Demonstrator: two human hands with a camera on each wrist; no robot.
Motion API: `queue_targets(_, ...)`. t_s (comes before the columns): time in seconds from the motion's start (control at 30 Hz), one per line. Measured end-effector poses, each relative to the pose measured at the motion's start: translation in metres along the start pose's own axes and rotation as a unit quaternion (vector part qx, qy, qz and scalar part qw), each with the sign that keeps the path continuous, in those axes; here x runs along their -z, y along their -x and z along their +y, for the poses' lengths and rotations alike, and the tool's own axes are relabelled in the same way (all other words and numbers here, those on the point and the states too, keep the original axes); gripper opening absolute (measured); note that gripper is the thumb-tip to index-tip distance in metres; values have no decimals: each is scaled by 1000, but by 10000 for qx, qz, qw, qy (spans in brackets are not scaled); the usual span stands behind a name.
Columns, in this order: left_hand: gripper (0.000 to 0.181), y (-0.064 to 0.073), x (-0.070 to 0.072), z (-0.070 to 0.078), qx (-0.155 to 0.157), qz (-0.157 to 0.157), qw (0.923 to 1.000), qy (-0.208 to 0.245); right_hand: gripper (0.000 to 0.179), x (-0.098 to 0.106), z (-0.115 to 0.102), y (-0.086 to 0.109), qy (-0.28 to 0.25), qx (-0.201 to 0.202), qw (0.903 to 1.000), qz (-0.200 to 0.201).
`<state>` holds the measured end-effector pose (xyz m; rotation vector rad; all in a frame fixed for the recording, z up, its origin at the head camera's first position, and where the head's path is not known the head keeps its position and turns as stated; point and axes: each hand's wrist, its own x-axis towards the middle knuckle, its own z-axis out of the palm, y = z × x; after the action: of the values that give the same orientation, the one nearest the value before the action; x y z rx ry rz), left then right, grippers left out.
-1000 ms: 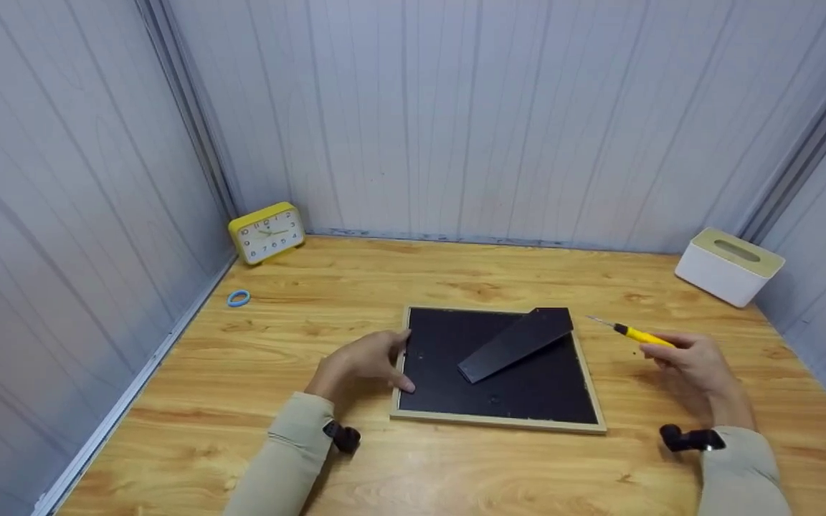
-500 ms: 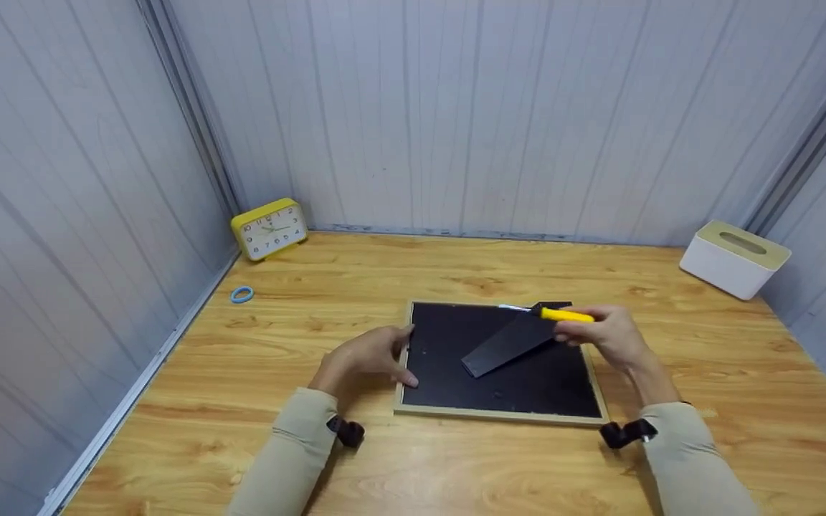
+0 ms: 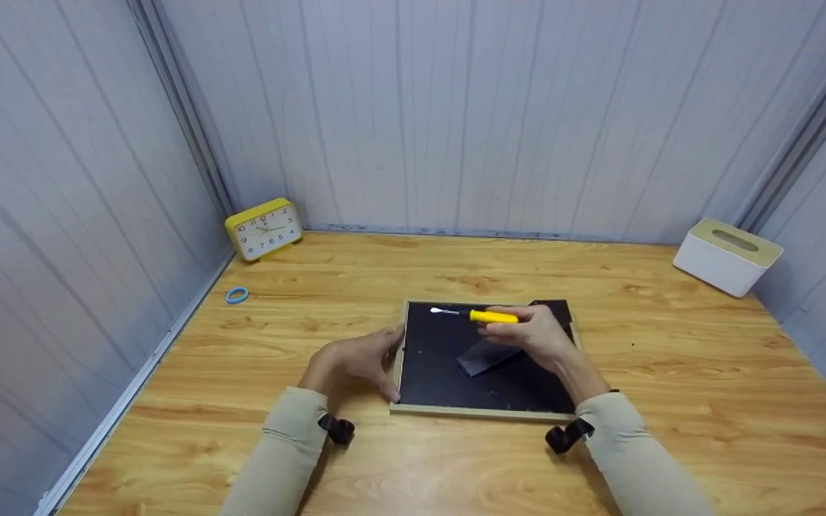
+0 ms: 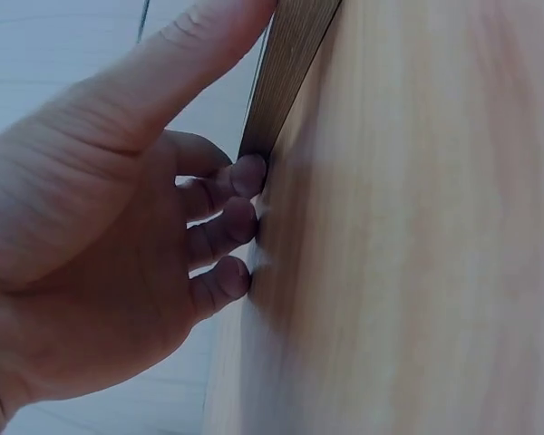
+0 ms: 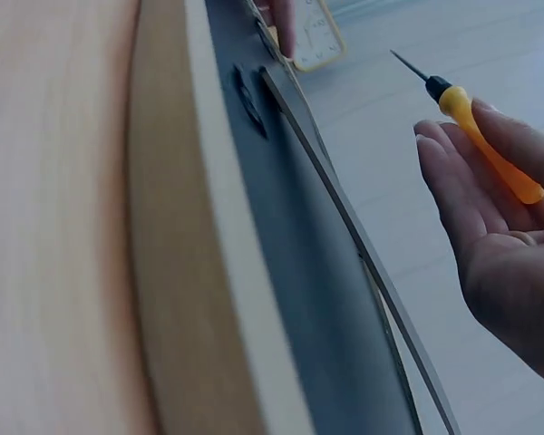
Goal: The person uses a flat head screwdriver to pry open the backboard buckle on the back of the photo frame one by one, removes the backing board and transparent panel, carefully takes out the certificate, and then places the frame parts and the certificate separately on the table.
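Head view: the right hand (image 3: 540,335), pinching the screwdriver (image 3: 490,316), has swung to mid-view, likely into working reach of the picture frame (image 3: 445,387) the left hand (image 3: 357,360) grips.

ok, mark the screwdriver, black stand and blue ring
Screwdriver (image 5: 489,151): right wrist view, on the yellow handle.
Black stand (image 3: 489,355): head view, on the narrow lower part.
Blue ring (image 3: 236,301): head view, on the band's near edge.

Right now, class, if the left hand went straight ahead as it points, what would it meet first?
The left hand would first meet the left edge of the frame, which it appears to be touching.
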<state>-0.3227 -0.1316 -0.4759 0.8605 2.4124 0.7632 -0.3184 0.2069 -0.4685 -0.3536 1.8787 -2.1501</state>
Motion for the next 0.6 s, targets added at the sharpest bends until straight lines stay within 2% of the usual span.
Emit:
queue_targets(0.17, 134, 2, -1, 0, 129, -23, 9999, -84, 58, -17, 5, -5, 282, -171, 9994, -67)
queue_targets(0.37, 137, 3, -5, 1, 163, -35, 9991, -381, 52, -37, 13, -10, 596, -654, 9961, -75)
queue_targets(0.6, 136, 2, 1, 6, 270, 21, 9984, -490, 47, -44, 17, -15, 725, -732, 9946, -109)
